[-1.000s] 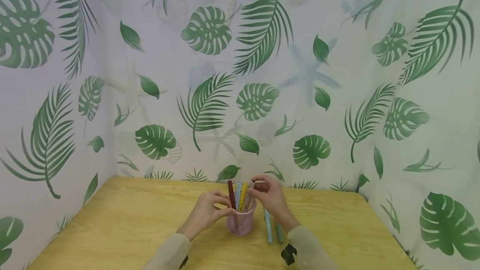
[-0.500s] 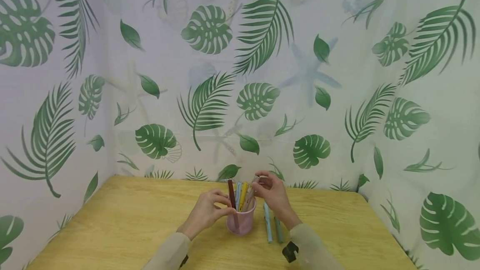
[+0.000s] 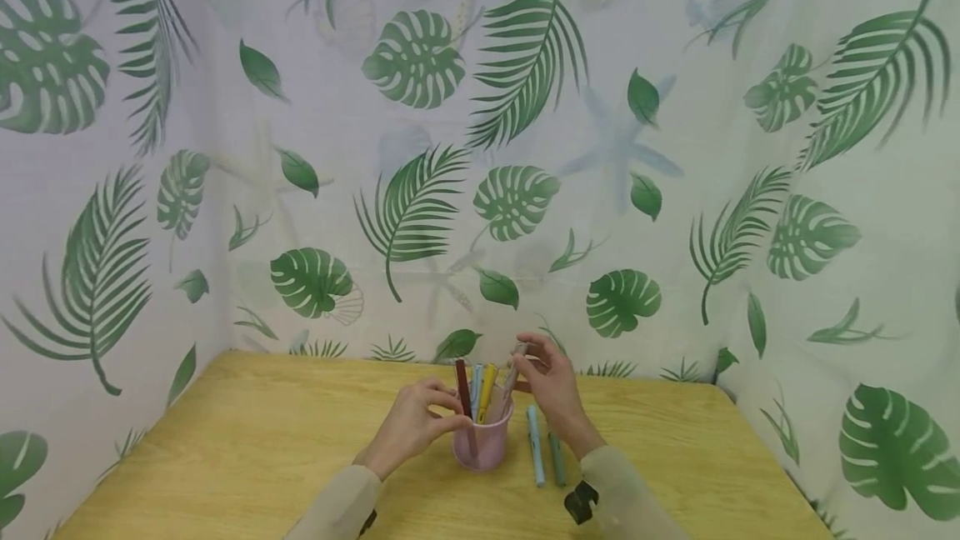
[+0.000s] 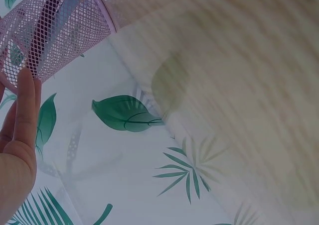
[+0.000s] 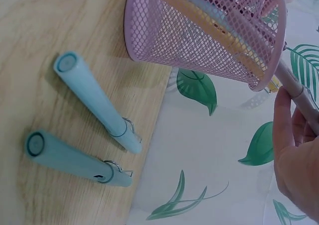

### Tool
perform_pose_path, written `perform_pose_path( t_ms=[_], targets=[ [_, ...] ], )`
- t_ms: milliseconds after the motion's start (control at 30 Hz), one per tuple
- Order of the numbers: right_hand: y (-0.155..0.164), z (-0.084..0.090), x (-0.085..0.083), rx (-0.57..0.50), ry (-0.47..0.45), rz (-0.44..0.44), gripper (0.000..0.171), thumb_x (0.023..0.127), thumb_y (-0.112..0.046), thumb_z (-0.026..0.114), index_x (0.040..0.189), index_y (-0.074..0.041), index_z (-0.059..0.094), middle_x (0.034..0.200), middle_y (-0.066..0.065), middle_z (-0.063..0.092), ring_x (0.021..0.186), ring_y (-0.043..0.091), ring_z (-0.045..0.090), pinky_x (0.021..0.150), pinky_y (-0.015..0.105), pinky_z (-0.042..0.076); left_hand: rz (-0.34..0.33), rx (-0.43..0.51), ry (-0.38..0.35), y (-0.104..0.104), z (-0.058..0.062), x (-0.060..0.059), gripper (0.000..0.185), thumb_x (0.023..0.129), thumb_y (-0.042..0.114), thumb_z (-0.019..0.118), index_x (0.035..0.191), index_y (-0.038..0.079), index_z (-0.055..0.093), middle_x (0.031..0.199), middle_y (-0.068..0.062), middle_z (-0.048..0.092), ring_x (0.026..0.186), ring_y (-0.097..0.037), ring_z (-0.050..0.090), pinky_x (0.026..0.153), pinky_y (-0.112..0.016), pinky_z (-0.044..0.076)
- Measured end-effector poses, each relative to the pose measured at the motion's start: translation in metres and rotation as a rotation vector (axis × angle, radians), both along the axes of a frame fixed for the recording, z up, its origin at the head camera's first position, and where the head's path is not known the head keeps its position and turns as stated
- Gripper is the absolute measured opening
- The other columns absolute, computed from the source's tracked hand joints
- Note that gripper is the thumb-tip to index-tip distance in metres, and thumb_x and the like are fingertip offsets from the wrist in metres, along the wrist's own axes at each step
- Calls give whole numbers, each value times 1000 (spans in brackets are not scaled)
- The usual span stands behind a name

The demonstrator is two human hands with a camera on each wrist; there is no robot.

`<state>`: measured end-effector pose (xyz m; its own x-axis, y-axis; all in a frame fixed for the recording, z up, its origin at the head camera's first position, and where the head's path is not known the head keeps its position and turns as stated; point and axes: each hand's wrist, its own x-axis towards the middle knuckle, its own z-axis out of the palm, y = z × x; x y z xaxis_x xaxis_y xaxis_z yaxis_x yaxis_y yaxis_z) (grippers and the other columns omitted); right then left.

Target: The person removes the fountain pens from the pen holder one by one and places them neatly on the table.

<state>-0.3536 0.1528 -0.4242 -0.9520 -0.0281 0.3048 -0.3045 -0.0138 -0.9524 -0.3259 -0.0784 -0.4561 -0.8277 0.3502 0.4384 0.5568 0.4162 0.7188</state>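
A pink mesh pen cup [image 3: 484, 450] stands upright on the table, and my left hand [image 3: 412, 425] grips it at the rim from the left. In it lean a dark red pen [image 3: 462, 388], a light blue pen [image 3: 476, 392] and a yellow pen [image 3: 487, 392]. My right hand [image 3: 557, 394] pinches a greyish-pink pen [image 5: 295, 88] near its upper end. That pen tilts right, its lower part still inside the cup. In the left wrist view, fingers [image 4: 26, 105] touch the mesh wall.
Right of the cup, a light blue pen [image 3: 536, 447] and a green pen [image 3: 557, 460] lie side by side on the wooden table [image 3: 285, 432]. Leaf-patterned cloth [image 3: 420, 215] stands behind the table and along both sides.
My right hand has risen a little and moved slightly right, drawing the greyish-pink pen partly up and tilting it right. The left hand and the cup have stayed put.
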Motion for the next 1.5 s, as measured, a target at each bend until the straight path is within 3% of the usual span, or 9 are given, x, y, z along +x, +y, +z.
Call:
perform_pose_path(
  t_ms=[133, 300, 533, 800, 1033, 1133, 1500],
  targets=[
    [1, 0, -1, -17, 25, 19, 31, 97, -3, 60, 127, -6, 55, 121, 21, 58, 100, 30, 68, 73, 40, 63, 3, -6, -3, 0, 0, 0, 15, 80, 29, 80, 83, 14, 78, 98, -2, 66, 102, -26, 64, 67, -14, 56],
    [4, 1, -1, -54, 41, 21, 32, 96, -2, 61, 127, -6, 55, 123, 24, 58, 97, 23, 69, 72, 41, 63, 4, -13, -15, 1, 1, 0, 16, 80, 29, 80, 84, 14, 78, 100, -1, 65, 102, -26, 64, 67, -13, 56],
    [6, 4, -1, 5, 17, 19, 37, 96, 2, 59, 131, -7, 55, 128, 23, 58, 109, 31, 65, 78, 39, 62, 2, -10, -16, 0, 2, 1, 15, 80, 29, 80, 83, 14, 78, 99, -1, 65, 103, -26, 64, 67, -13, 56],
    [8, 2, -2, -28, 18, 26, 40, 95, 2, 60, 134, -5, 54, 131, 26, 56, 101, 16, 68, 77, 34, 62, -6, -10, -18, 0, 2, 2, 14, 80, 28, 80, 83, 14, 78, 100, -1, 66, 102, -26, 64, 68, -14, 56],
    [10, 5, -2, -89, 30, 17, 42, 93, 3, 62, 133, -3, 53, 131, 28, 55, 97, 12, 69, 76, 35, 62, -9, -10, -9, 0, 1, 1, 17, 81, 30, 79, 84, 14, 78, 101, -1, 65, 104, -27, 64, 68, -13, 56],
    [10, 7, -1, -112, 33, 9, 42, 92, 5, 62, 132, -2, 53, 129, 26, 57, 97, 13, 69, 77, 35, 62, -8, -10, -11, 0, 1, 2, 17, 80, 29, 80, 85, 13, 78, 101, -2, 65, 104, -27, 64, 68, -13, 56],
    [15, 11, -1, -221, 51, -25, 42, 92, 7, 62, 131, -4, 54, 109, -1, 67, 98, 18, 69, 76, 37, 62, -7, 2, -12, 0, 0, 2, 17, 80, 30, 80, 84, 14, 78, 101, -2, 65, 104, -27, 64, 68, -14, 57]
  ],
)
